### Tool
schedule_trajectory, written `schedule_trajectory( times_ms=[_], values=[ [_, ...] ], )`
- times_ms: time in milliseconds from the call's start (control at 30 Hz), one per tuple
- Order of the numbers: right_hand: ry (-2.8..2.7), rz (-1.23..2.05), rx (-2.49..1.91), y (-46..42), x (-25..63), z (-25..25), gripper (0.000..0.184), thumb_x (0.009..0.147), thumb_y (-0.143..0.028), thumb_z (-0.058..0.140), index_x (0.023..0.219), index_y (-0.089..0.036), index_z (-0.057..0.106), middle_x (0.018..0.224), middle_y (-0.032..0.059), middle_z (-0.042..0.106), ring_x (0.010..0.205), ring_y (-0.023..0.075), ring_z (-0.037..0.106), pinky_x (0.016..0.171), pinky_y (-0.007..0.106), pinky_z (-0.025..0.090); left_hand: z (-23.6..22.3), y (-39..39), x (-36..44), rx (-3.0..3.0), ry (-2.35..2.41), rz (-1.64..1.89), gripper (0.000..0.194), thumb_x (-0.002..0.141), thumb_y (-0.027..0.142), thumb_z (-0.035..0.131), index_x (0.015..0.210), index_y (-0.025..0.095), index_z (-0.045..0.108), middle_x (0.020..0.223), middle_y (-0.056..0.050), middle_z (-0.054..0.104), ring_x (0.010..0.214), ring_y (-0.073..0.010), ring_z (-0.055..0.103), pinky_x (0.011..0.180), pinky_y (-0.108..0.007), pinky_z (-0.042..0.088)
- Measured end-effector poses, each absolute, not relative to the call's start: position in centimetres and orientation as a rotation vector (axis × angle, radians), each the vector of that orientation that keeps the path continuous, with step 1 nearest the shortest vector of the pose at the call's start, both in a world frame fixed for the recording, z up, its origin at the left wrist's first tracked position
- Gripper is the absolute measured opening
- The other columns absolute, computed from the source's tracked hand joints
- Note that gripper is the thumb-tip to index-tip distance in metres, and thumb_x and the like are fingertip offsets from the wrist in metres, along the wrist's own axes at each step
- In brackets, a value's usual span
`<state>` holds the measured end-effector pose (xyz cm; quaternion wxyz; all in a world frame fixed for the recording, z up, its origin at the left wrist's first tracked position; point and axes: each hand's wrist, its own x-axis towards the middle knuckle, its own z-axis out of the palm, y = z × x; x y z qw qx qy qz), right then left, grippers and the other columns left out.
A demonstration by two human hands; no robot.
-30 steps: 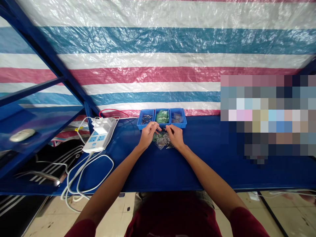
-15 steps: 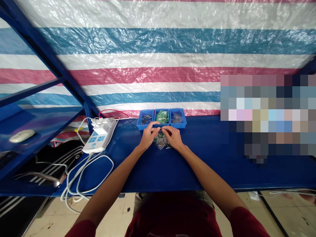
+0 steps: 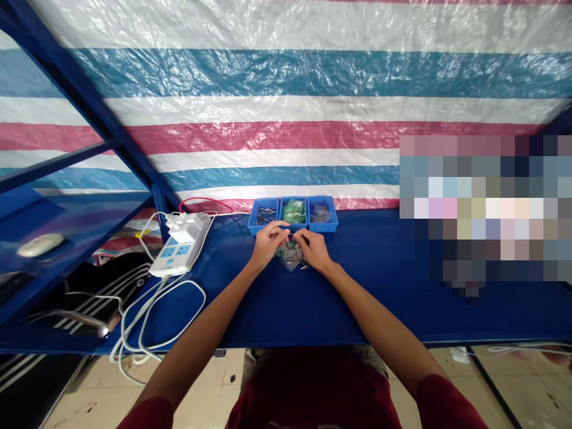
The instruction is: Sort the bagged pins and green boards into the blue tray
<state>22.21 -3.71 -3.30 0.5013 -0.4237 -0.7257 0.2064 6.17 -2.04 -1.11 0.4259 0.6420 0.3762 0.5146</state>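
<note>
My left hand (image 3: 268, 242) and my right hand (image 3: 314, 246) meet fingertip to fingertip just in front of the blue bins. Both are pinched closed around something too small to make out. Beneath them on the blue table lies a small pile of clear plastic packets (image 3: 291, 258) and metal pieces (image 3: 304, 260), partly covered by my fingers. Behind stand three blue bins side by side. Slim metal parts fill the left bin (image 3: 251, 226), green packets (image 3: 294, 211) the middle one, and clear packets (image 3: 320, 213) the right one.
A white power strip (image 3: 175, 262) with plugged-in adapters lies on the left of the table (image 3: 295, 322). White cables (image 3: 202, 294) loop beside it over the front edge. A blue metal frame (image 3: 89, 101) rises at left; striped sheeting (image 3: 286, 110) hangs behind. The right side is pixelated.
My fingertips have shifted slightly, and the thin light piece seen between them earlier is no longer distinct. The bins and pile stay in place.
</note>
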Motion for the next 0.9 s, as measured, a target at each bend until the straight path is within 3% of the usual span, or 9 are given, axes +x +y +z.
schedule_trajectory(
  times_ms=[233, 433, 633, 800, 900],
  values=[
    [-1.749, 0.530, -1.088, -3.77, 22.26, -3.20, 0.043, 0.097, -0.046, 0.035, 0.067, -0.020, 0.053, 0.053, -0.0032, 0.050, 0.051, 0.0110, 0.048, 0.058, 0.023, 0.036, -1.21, -1.61, 6.16, 1.590, 0.946, 1.304, 0.030, 0.072, 0.042, 0.072, 0.078, 0.014, 0.068, 0.073, -0.005, 0.070, 0.058, -0.0132, 0.060, 0.056, -0.026, 0.049],
    [-1.794, 0.506, -1.089, -3.82, 22.12, -3.28, 0.051, 0.097, -0.051, 0.030, 0.060, -0.020, 0.048, 0.052, -0.0018, 0.051, 0.051, 0.0117, 0.050, 0.058, 0.023, 0.036, -0.70, -2.34, 6.61, 1.539, 0.863, 1.272, 0.032, 0.080, 0.047, 0.064, 0.081, 0.016, 0.057, 0.088, -0.008, 0.072, 0.073, -0.0157, 0.066, 0.068, -0.029, 0.053],
    [-1.743, 0.497, -1.131, -3.78, 22.23, -3.31, 0.053, 0.096, -0.053, 0.030, 0.058, -0.021, 0.047, 0.050, -0.0017, 0.051, 0.049, 0.0114, 0.049, 0.057, 0.023, 0.037, -0.94, -2.07, 6.56, 1.470, 0.817, 1.294, 0.036, 0.082, 0.050, 0.062, 0.080, 0.019, 0.044, 0.067, -0.001, 0.067, 0.058, -0.0134, 0.063, 0.061, -0.028, 0.052],
    [-1.698, 0.455, -1.138, -3.91, 22.20, -3.06, 0.052, 0.096, -0.051, 0.032, 0.058, -0.021, 0.047, 0.049, -0.0020, 0.049, 0.048, 0.0111, 0.049, 0.057, 0.024, 0.036, -0.89, -1.94, 6.13, 1.579, 0.981, 1.379, 0.032, 0.078, 0.045, 0.068, 0.072, 0.018, 0.053, 0.047, 0.006, 0.051, 0.043, -0.0071, 0.045, 0.048, -0.020, 0.040],
    [-1.672, 0.439, -1.142, -3.93, 22.21, -2.98, 0.052, 0.096, -0.051, 0.032, 0.058, -0.020, 0.048, 0.048, -0.0018, 0.049, 0.047, 0.0112, 0.048, 0.056, 0.024, 0.036, -0.82, -1.91, 5.93, 1.653, 1.048, 1.379, 0.030, 0.076, 0.044, 0.069, 0.068, 0.016, 0.062, 0.050, 0.004, 0.052, 0.045, -0.0085, 0.046, 0.048, -0.022, 0.040]
  ],
)
